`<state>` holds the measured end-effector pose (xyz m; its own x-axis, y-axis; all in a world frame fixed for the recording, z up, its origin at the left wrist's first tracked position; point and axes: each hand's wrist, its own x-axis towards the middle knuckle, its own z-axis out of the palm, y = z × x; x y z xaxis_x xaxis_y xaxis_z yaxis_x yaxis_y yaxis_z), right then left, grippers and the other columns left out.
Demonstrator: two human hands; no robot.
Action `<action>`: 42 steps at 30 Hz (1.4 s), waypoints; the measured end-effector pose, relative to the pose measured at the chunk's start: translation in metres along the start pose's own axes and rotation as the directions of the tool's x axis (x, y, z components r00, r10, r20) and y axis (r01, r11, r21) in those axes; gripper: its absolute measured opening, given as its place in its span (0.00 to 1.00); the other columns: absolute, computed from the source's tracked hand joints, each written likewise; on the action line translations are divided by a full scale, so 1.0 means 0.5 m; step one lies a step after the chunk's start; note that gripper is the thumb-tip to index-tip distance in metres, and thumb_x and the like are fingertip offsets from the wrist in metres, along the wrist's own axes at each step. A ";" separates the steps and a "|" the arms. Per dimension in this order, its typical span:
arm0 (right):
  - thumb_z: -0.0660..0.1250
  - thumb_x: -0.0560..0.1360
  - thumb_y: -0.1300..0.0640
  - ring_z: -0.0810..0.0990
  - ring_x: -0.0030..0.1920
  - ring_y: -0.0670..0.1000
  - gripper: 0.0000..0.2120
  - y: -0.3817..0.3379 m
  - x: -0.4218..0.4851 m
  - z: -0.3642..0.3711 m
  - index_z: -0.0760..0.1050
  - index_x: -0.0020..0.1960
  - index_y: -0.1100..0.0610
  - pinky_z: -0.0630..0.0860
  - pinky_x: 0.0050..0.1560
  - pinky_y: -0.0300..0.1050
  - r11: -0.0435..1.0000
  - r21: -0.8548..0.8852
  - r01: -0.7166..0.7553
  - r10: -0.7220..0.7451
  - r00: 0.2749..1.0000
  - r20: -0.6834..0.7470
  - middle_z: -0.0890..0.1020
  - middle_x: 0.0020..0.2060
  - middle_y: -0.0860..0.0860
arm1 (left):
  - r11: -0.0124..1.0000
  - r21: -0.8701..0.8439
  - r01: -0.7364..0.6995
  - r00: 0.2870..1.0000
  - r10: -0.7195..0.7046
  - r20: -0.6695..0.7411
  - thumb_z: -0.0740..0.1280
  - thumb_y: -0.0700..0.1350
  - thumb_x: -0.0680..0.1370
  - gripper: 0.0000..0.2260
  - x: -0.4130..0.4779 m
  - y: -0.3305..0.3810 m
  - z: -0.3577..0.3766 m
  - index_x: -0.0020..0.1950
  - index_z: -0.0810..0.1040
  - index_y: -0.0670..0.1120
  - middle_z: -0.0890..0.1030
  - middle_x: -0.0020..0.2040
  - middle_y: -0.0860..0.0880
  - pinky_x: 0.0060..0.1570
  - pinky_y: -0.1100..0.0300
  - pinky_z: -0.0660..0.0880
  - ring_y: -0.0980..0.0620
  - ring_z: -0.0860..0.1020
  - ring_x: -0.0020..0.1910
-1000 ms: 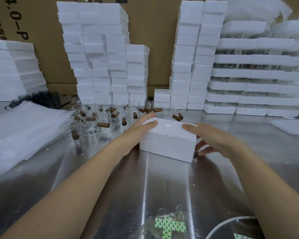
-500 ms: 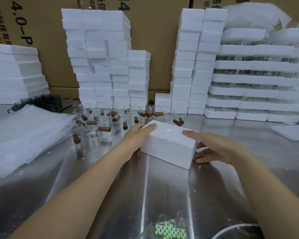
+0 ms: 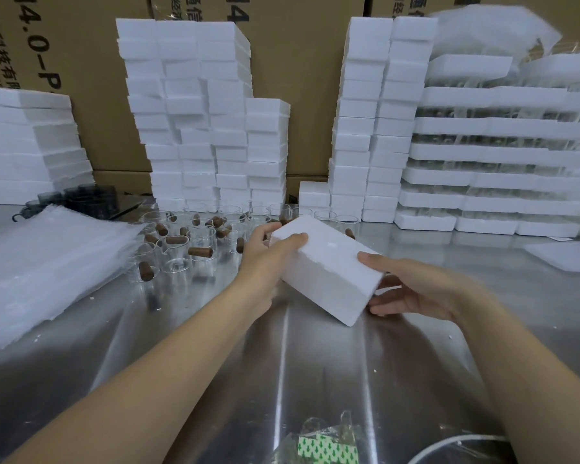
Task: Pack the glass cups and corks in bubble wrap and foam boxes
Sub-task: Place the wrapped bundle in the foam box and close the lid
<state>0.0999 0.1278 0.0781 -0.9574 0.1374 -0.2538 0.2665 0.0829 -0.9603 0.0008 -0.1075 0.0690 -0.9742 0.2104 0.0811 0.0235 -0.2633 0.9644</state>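
Over the table [image 3: 315, 370], near the glass cups [image 3: 181, 252] and corks [image 3: 200, 252], the left hand [image 3: 265, 259] and right hand [image 3: 416, 291] grip a tilted foam box [image 3: 329, 266] by its ends, fingers curled round it; boxing step apparently underway, next requiring even lid separation.

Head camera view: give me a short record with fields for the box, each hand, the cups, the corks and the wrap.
foam box: white, tilted, held in both hands
left hand: grips the box's left end, thumb on top
right hand: grips the box's right end, thumb on top
glass cups: standing unwrapped on the metal table, beyond the left hand
corks: lying in and among the cups
bubble wrap: piled at the left, untouched
foam box stacks: along the back
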 end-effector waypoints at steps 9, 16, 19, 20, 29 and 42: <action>0.83 0.67 0.43 0.88 0.51 0.53 0.20 -0.003 0.015 0.048 0.89 0.55 0.53 0.84 0.52 0.45 0.955 0.225 0.193 -0.214 0.974 0.071 0.88 0.55 0.56 | 0.963 -0.269 0.034 0.997 -0.014 0.073 0.82 0.46 0.74 0.48 -0.010 0.021 0.008 0.84 0.55 0.59 0.82 0.67 0.47 0.47 0.51 0.85 0.50 0.88 0.55; 0.77 0.74 0.39 0.87 0.58 0.55 0.22 -0.005 0.017 0.071 0.86 0.61 0.53 0.84 0.55 0.46 0.899 0.310 0.308 -0.314 0.949 -0.032 0.86 0.61 0.57 | 0.998 0.011 0.055 0.944 -0.056 0.326 0.83 0.53 0.67 0.35 -0.045 -0.024 0.046 0.72 0.78 0.53 0.86 0.64 0.50 0.70 0.47 0.78 0.49 0.84 0.65; 0.73 0.73 0.32 0.87 0.58 0.60 0.29 -0.002 0.017 0.079 0.83 0.64 0.52 0.85 0.50 0.53 0.893 0.316 0.321 -0.302 0.947 -0.109 0.83 0.61 0.62 | 0.999 -0.049 0.001 0.972 0.011 0.236 0.83 0.51 0.66 0.31 -0.032 -0.010 0.050 0.68 0.81 0.53 0.88 0.60 0.50 0.67 0.49 0.80 0.47 0.86 0.62; 0.71 0.73 0.30 0.87 0.56 0.59 0.30 -0.002 0.020 0.080 0.82 0.64 0.50 0.85 0.47 0.54 0.897 0.306 0.319 -0.284 0.946 -0.155 0.83 0.60 0.61 | 0.999 -0.047 -0.015 0.979 0.024 0.204 0.82 0.51 0.67 0.28 -0.018 0.004 0.052 0.66 0.81 0.55 0.88 0.59 0.51 0.62 0.52 0.81 0.49 0.86 0.59; 0.68 0.79 0.40 0.85 0.37 0.45 0.14 0.066 0.073 0.028 0.75 0.63 0.42 0.77 0.40 0.42 0.909 -0.309 0.280 -0.399 0.802 -0.445 0.83 0.48 0.49 | 0.982 0.080 0.170 0.985 -0.171 0.012 0.74 0.60 0.76 0.20 0.233 0.146 0.087 0.59 0.77 0.48 0.82 0.51 0.44 0.36 0.59 0.75 0.45 0.80 0.46; 0.73 0.77 0.50 0.83 0.30 0.45 0.08 0.066 0.111 0.023 0.76 0.53 0.41 0.81 0.48 0.52 0.925 -0.335 0.182 -0.336 0.802 -0.494 0.86 0.34 0.45 | 0.969 0.059 0.241 0.970 -0.239 -0.040 0.68 0.61 0.80 0.18 0.490 0.110 0.201 0.60 0.75 0.49 0.81 0.55 0.44 0.51 0.56 0.80 0.47 0.81 0.55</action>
<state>0.0543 0.1271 0.0310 -0.8026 0.5697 0.1768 0.1095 0.4321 -0.8951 -0.2142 0.0244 0.1675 -0.9598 0.2292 -0.1622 -0.1992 -0.1489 0.9686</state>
